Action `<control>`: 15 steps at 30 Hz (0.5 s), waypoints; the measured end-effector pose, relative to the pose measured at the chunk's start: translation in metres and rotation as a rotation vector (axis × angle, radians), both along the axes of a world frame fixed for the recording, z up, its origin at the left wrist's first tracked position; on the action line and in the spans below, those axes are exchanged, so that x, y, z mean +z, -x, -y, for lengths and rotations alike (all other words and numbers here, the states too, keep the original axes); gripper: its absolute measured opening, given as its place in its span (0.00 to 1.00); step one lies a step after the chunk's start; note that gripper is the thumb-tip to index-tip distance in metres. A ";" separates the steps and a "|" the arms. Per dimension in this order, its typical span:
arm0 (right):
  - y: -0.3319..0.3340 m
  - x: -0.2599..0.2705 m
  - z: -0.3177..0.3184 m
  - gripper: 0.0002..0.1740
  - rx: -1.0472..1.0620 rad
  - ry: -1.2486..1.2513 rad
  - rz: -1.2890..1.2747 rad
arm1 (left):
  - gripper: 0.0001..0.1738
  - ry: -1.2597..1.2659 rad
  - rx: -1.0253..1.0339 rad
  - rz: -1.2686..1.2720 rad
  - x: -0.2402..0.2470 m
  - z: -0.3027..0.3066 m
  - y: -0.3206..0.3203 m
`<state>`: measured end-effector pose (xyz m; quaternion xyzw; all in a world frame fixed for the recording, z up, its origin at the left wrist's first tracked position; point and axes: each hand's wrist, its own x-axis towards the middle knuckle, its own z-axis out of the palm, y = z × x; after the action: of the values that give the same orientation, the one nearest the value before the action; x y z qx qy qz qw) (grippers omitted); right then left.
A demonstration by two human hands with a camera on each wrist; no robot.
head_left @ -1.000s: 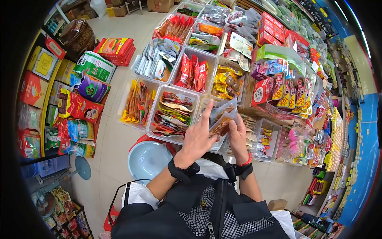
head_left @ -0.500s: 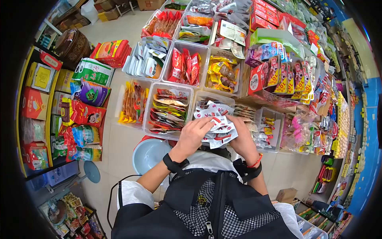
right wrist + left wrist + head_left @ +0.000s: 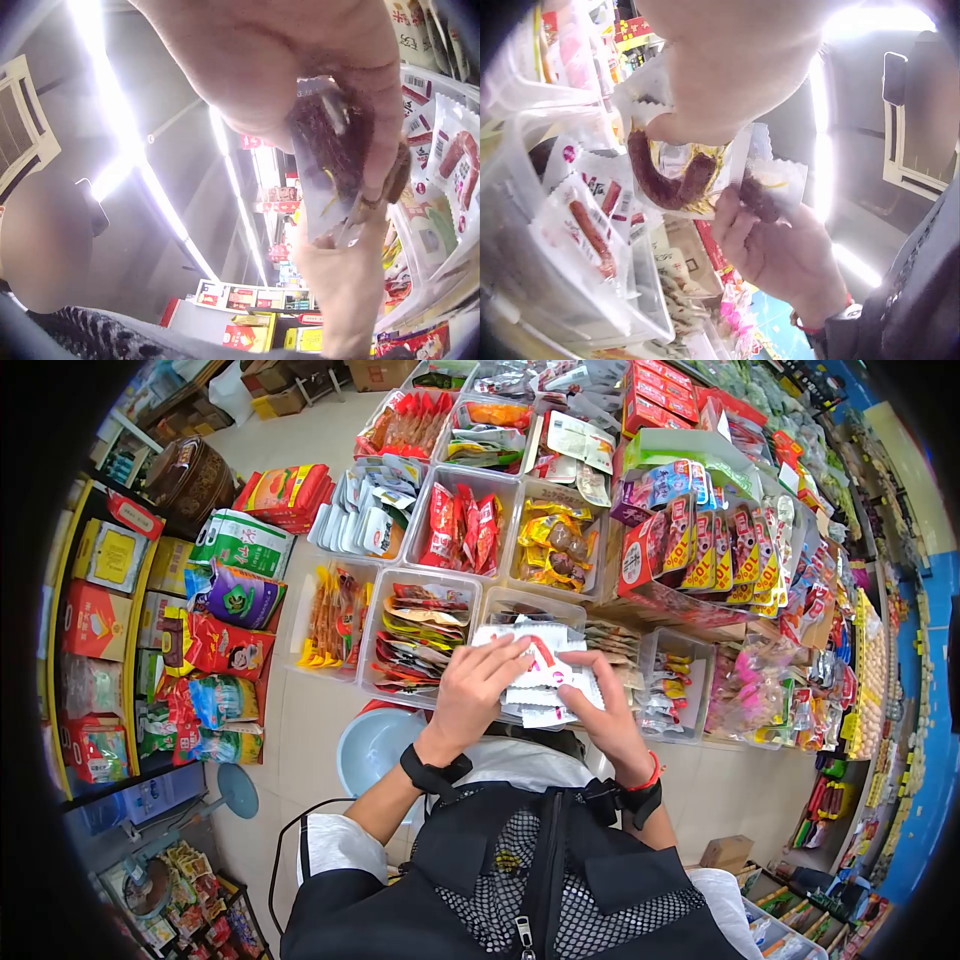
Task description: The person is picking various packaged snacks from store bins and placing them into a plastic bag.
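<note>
A bundle of small white snack packets (image 3: 540, 680) with red print is held between both hands over a clear plastic bin (image 3: 530, 605). My left hand (image 3: 503, 660) lies over the bundle's left side and pinches it. My right hand (image 3: 582, 682) grips it from the right and beneath. In the left wrist view the packets (image 3: 671, 187) show dark sausage pieces through their clear backs, and the right hand's fingers (image 3: 739, 225) curl round them. From the right wrist, one packet of dark meat (image 3: 330, 142) sits pinched in my right hand (image 3: 360, 112).
Several clear bins of packaged snacks (image 3: 465, 525) fill the display ahead, with more of the same packets in a bin (image 3: 585, 225). Bagged goods (image 3: 225, 645) line the shelf at left. A pale blue basin (image 3: 375, 745) sits on the floor by my left forearm.
The hands came down from a raised hold. The bundle turned from its clear brown side to its white printed side. It now sits slightly nearer the bin.
</note>
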<state>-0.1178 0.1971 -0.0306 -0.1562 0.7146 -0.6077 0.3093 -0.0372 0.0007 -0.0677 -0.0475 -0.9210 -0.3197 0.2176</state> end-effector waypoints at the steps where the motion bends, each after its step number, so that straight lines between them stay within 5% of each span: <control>1: 0.004 0.004 0.000 0.19 0.027 0.002 -0.088 | 0.26 0.008 0.027 -0.046 0.005 0.001 0.002; 4: 0.010 -0.001 0.002 0.23 0.037 -0.021 -0.249 | 0.27 -0.065 0.011 -0.079 0.000 -0.003 0.008; 10: -0.009 -0.053 0.005 0.34 0.129 -0.236 -0.568 | 0.31 -0.235 -0.183 0.239 -0.031 -0.008 -0.012; 15: -0.012 -0.033 0.009 0.42 0.067 -0.279 -0.665 | 0.27 -0.376 -0.135 0.219 -0.026 0.005 -0.016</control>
<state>-0.1061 0.1880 -0.0631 -0.3251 0.8466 -0.4098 0.0981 -0.0208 -0.0039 -0.0936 -0.0326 -0.8580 -0.5030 0.0994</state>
